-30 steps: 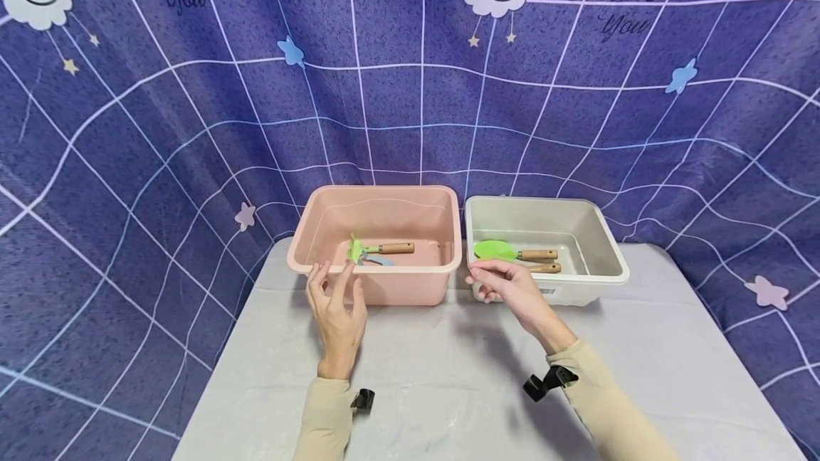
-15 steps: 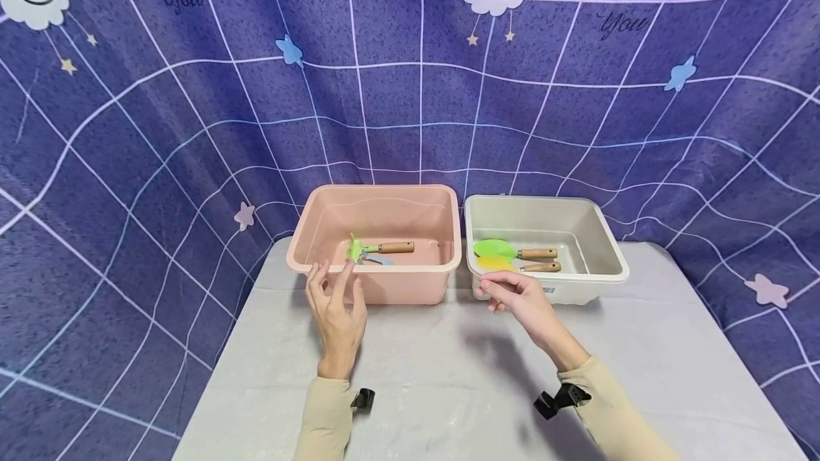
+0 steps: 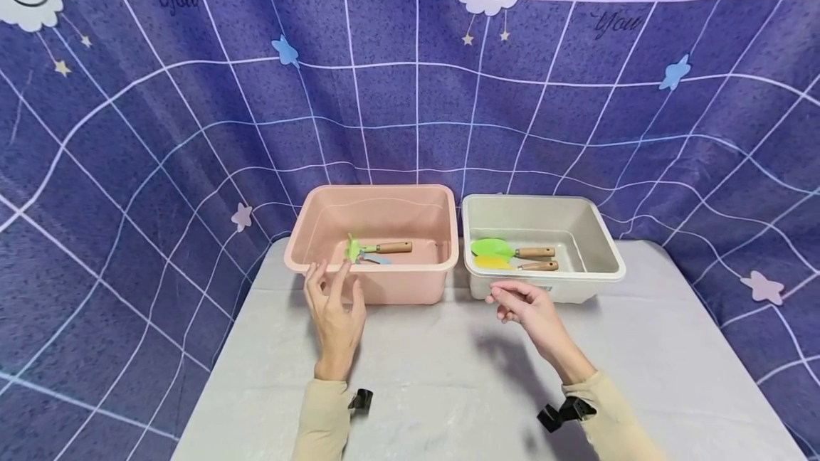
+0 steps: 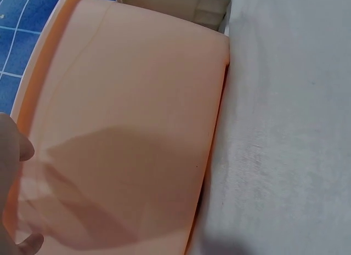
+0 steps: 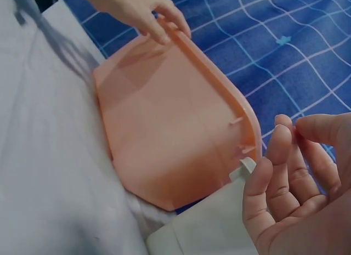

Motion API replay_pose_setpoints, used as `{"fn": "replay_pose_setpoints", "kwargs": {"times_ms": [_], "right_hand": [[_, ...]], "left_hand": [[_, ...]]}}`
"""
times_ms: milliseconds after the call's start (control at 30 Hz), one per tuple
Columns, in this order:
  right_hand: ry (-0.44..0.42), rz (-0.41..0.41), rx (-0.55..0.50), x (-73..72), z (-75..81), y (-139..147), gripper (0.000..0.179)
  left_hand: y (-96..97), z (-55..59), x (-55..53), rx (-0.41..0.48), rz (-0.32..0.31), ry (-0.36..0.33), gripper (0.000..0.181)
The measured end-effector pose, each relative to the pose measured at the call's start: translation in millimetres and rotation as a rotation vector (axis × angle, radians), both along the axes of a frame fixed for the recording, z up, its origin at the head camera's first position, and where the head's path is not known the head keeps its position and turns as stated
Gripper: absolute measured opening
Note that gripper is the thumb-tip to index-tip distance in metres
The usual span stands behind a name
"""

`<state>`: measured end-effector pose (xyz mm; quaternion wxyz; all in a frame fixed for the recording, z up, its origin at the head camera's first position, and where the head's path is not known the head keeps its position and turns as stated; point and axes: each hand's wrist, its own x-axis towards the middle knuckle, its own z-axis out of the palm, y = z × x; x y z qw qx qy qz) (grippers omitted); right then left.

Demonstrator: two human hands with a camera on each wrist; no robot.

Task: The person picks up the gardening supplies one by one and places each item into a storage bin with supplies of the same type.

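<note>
My left hand (image 3: 336,319) touches the front rim of a pink plastic tub (image 3: 400,269), its fingers spread and fairly straight. Inside that tub lie a small green rake (image 3: 393,247) with a wooden handle and a light-blue tool (image 3: 376,259), partly hidden by the front wall. In front of a white tub (image 3: 576,277) hovers my right hand (image 3: 530,311), fingers loosely bent and holding nothing; the right wrist view shows the thumb near the index fingertip. A green trowel (image 3: 492,247) and a yellow-bladed tool (image 3: 492,262), both wooden-handled, lie in the white tub.
Both tubs stand side by side at the back of a table covered in pale grey cloth (image 3: 423,375). Behind them hangs a blue grid-patterned curtain (image 3: 384,105). A small black camera is strapped to each wrist.
My right hand has drawn back and to the right, away from the white tub's front rim, uncovering the yellow tool. The left hand stays at the pink tub's rim.
</note>
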<state>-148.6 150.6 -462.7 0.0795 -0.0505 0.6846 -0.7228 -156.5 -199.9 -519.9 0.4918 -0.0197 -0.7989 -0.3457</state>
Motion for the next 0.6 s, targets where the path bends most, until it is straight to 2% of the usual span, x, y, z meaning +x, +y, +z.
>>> {"fn": "replay_pose_setpoints", "kwargs": {"times_ms": [367, 600], "right_hand": [[-0.017, -0.085, -0.113, 8.2, -0.4, 8, 0.019], [-0.004, -0.09, -0.147, 14.1, -2.3, 18, 0.023]], "left_hand": [[-2.9, 9.5, 5.8, 0.005, -0.003, -0.042, 0.044], [-2.7, 13.9, 9.3, -0.017, 0.022, -0.091, 0.053]]}}
